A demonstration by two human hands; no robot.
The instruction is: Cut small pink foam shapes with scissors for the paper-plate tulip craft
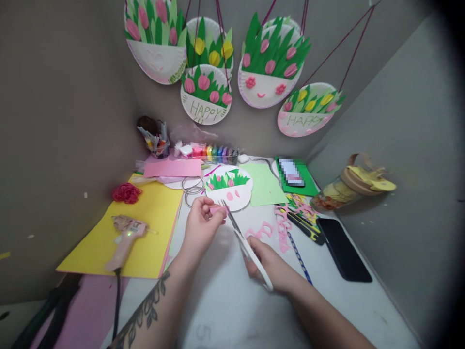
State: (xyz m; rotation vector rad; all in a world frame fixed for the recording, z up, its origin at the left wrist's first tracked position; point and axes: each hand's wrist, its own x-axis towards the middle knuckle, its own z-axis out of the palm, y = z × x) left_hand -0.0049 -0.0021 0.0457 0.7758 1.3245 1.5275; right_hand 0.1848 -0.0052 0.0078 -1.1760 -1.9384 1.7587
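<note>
Two hands closed: left hand [202,219] pinches pink paper scrap [218,210]; right hand [268,265] grips scissors [244,242], blades at scrap.

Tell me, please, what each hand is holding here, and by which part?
The right hand holds the scissors by their white handles, blades pointing away. The left hand pinches a small pink paper piece by its near edge, at the blades.

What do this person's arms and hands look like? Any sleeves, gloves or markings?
Both arms are bare, with no sleeves in view and no gloves. The left forearm carries a dark tattoo of leafy sprigs running along it. The left hand and right hand show no rings or watch that I can make out.
</note>
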